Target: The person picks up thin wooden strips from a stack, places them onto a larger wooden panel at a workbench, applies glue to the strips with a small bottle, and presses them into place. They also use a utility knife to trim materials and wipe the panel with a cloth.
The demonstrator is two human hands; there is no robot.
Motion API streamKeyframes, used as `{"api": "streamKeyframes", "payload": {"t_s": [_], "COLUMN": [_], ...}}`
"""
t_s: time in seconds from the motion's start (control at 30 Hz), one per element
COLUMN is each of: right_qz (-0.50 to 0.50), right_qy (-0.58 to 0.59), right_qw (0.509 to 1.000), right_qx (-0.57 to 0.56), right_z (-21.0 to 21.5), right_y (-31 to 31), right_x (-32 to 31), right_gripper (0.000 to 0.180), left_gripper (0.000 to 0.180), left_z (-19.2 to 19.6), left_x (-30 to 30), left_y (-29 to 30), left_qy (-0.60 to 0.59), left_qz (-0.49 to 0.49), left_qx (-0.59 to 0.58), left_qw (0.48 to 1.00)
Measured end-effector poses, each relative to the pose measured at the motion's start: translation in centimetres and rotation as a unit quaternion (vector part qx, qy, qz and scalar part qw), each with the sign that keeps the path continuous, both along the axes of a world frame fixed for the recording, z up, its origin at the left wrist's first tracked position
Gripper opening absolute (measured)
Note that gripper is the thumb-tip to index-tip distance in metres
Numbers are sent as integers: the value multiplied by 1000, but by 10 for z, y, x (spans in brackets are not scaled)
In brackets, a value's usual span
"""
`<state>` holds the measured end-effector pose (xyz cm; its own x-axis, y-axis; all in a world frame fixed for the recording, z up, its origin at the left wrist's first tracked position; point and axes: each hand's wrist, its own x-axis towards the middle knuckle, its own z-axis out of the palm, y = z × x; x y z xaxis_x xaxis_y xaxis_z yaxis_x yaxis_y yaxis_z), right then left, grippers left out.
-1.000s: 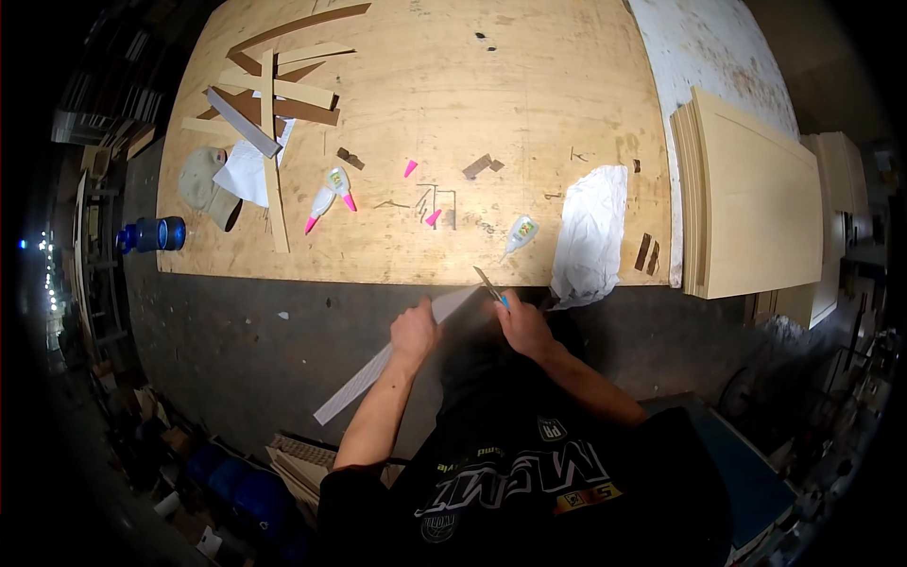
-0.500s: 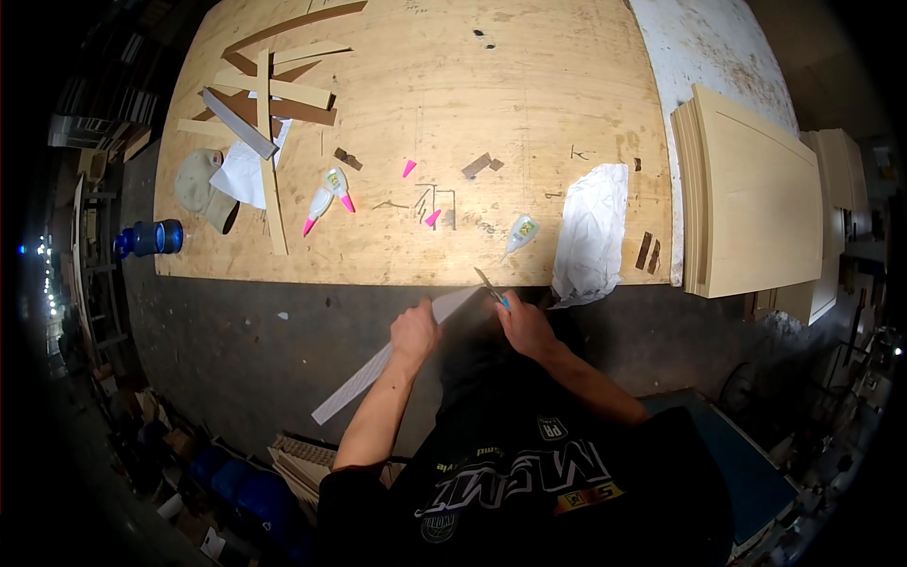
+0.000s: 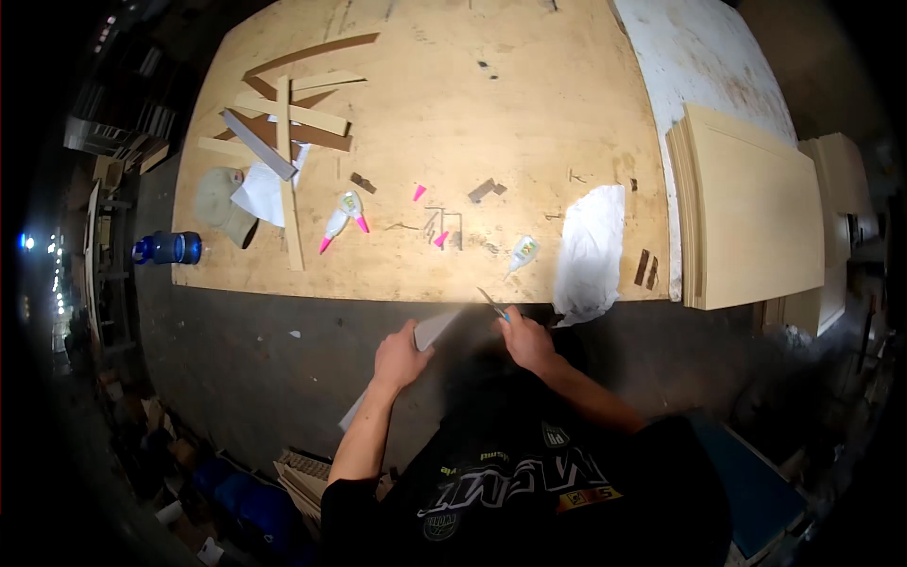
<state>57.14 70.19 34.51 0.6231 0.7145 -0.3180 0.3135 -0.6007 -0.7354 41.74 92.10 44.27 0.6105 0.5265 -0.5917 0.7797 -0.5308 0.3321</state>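
Note:
My left hand is closed round a long grey strip, which runs slanting below the table's near edge. Its lower part passes behind my left forearm, and its upper end is smeared. To the right, a utility knife with a blue handle is gripped in my right hand, blade pointing up and left toward the table edge. Blade and strip look apart. On the table just beyond lies a small white glue bottle.
The wooden table carries two more glue bottles, pink caps, crumpled white paper, a cap and a heap of strips. A blue bottle is at the left. Stacked panels stand right.
My left hand has drawn the strip left, away from the knife. My right hand still grips the knife. The whole view has shifted slightly, so the table sits lower in it.

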Motion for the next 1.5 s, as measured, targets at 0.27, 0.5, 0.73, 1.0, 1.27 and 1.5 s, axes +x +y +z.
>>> {"api": "streamKeyframes", "payload": {"t_s": [0.27,0.5,0.73,1.0,1.27,1.5], "right_qz": [-50,-65,54,-65,-144,-118], "right_qy": [-110,-180,-58,-171,-380,-492], "right_qw": [983,960,970,971,914,863], "right_qx": [142,202,229,156,2,-23], "right_z": [71,171,186,196,211,220], "right_y": [-5,-24,-112,-307,-491,-564], "right_x": [100,134,80,154,230,299], "right_gripper": [40,53,54,52,54,56], "left_gripper": [25,21,41,94,102,42], "left_z": [108,155,224,178,98,84], "left_x": [33,79,121,220,323,403], "left_y": [10,18,-18,-146,-268,-362], "left_qy": [-203,-440,-687,-593,-574,-552], "left_qz": [90,23,116,77,197,-229], "left_qx": [-258,-329,-410,-456,-16,229], "left_qw": [940,835,589,660,795,769]}}
